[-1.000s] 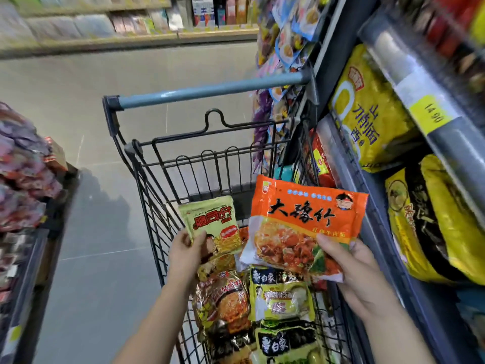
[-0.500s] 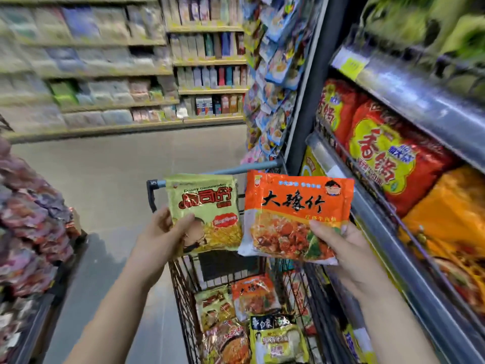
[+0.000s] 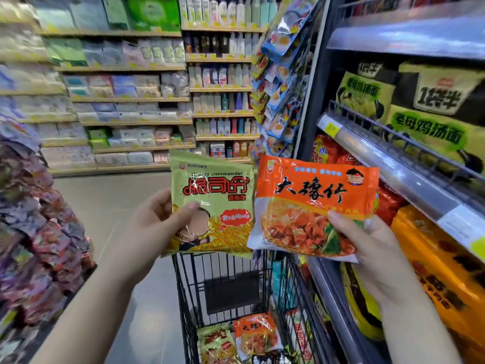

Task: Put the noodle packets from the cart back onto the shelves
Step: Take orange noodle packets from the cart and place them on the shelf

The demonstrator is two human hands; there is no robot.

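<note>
**Stock in hand: two noodle packets, shelves on my right**

Item 1. Green packet [image 3: 217, 200], count one. My left hand [image 3: 154, 224] holds it, thumb curled over the front and fingers behind. It stands upright, long axis vertical, above the cart [image 3: 183, 285].

Item 2. Orange packet [image 3: 312, 203], count one. My right hand [image 3: 367, 248] grips it at its lower right corner, thumb on the front. Its long axis runs side to side, nearly level. It sits just beside the green one, their edges touching or overlapping.

Item 3. Shelves [image 3: 393, 164], to my right. The orange packet and my right hand are the nearer pair; the green packet sits on the far side from the shelving. I judge the right hand goes first, travelling rightward, with the packet's short edge leading.

Item 4. Left in the cart, at least three in sight: one green packet in the cart [image 3: 215, 342], one orange packet in the cart [image 3: 256, 334], and one dark packet [image 3: 270, 359] cut off by the frame edge. More may lie out of view.

Item 5. Red packs [image 3: 328, 153] behind the shelf rail; exact slot for mine I cannot tell.
</note>
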